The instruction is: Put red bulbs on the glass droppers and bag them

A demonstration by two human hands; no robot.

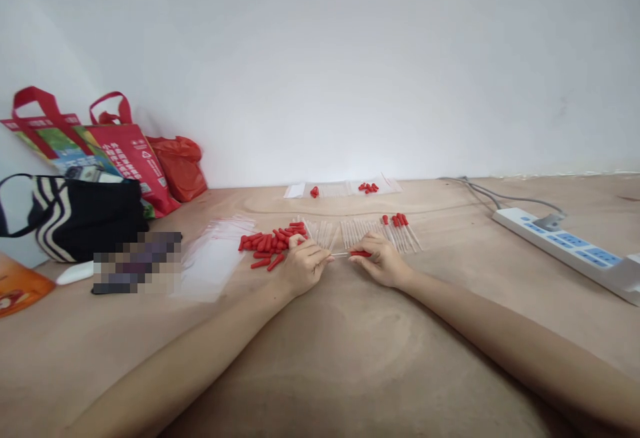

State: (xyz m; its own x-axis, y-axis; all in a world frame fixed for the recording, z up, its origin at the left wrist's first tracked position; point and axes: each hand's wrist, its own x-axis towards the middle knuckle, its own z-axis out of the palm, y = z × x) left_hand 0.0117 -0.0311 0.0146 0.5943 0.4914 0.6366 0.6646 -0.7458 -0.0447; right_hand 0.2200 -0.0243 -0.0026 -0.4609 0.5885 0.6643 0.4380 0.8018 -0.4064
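My left hand (305,266) is closed on a thin clear glass dropper tube (340,255) that spans the gap between my hands. At its right end is a red rubber bulb (359,253), pinched in the fingers of my right hand (383,261). Whether the bulb sits on the tube is hard to make out. A pile of red rubber bulbs (267,243) lies just left of my left hand. Behind my hands are rows of bare clear tubes (357,230). Several tubes with red bulbs on their ends (400,228) lie beyond my right hand.
Clear plastic bags (213,265) are stacked at left, beside a blurred-out dark object (137,263). Filled bags (343,189) lie by the wall. A black striped bag (95,215) and red shopping bags (135,165) stand far left. A white power strip (565,245) with a grey cable lies right.
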